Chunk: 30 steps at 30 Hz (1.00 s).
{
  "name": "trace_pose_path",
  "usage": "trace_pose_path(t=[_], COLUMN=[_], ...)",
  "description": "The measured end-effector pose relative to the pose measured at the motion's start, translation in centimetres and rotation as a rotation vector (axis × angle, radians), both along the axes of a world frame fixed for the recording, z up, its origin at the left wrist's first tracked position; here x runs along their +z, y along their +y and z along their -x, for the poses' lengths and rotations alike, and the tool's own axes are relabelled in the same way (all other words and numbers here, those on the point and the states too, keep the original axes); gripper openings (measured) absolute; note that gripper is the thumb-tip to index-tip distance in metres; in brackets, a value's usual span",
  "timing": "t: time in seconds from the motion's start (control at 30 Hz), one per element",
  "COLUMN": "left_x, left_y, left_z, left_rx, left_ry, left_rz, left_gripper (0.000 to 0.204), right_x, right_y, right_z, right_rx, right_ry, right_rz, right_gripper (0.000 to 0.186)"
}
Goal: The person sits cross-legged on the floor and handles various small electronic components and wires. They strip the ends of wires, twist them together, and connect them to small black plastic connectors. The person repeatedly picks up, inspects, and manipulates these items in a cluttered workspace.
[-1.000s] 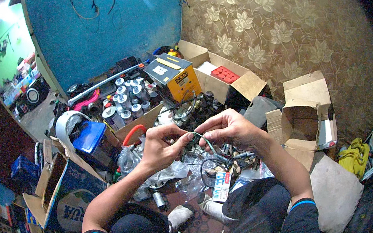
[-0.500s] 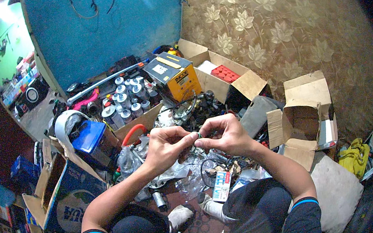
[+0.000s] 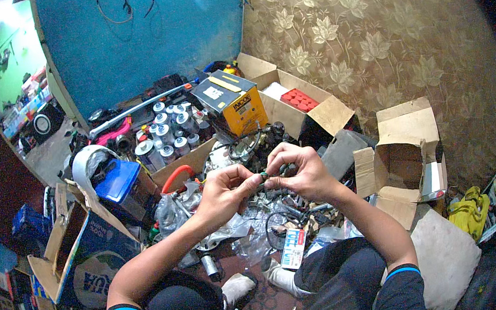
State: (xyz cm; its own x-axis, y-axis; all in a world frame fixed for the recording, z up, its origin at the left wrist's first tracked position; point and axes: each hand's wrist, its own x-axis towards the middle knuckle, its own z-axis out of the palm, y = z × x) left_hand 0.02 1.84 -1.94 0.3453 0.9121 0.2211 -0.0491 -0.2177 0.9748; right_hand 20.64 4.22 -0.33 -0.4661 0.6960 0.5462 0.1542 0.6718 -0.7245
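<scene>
Dark small part: pinched between fingertips of left hand and right hand.
Grip: both closed on it.
Hidden: its shape, too small.

We see the floor crowded: open cardboard boxes at right, a yellow box and spray cans at upper centre, clear plastic bags and metal parts at centre.

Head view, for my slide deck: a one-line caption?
Both hands, left hand and right hand, pinch a small part above cluttered floor.
</scene>
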Motion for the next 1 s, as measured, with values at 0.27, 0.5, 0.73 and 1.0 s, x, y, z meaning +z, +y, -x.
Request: trace_pose_path(t=[0.27,0.5,0.73,1.0], left_x=[0.4,-0.5,0.6,0.7], left_y=[-0.3,0.6,0.0,-0.4], left_z=[0.1,-0.1,-0.2,0.0], left_rx=[-0.076,-0.120,-0.199,-0.100], left_ry=[0.089,-0.080,-0.156,-0.082], left_rz=[-0.022,0.032,0.192,0.100], left_gripper=[0.020,0.019,0.017,0.019], right_x=[0.2,-0.8,-0.5,0.2], right_y=[-1.0,-0.9,-1.1,-1.2], right_z=[0.1,1.5,2.1,1.8], right_rx=[0.246,0.078,-0.121,-0.016], right_ry=[0.001,0.189,0.261,0.233], right_rz=[0.543,0.373,0.383,0.447], right_gripper=[0.022,0.024,0.024,0.025])
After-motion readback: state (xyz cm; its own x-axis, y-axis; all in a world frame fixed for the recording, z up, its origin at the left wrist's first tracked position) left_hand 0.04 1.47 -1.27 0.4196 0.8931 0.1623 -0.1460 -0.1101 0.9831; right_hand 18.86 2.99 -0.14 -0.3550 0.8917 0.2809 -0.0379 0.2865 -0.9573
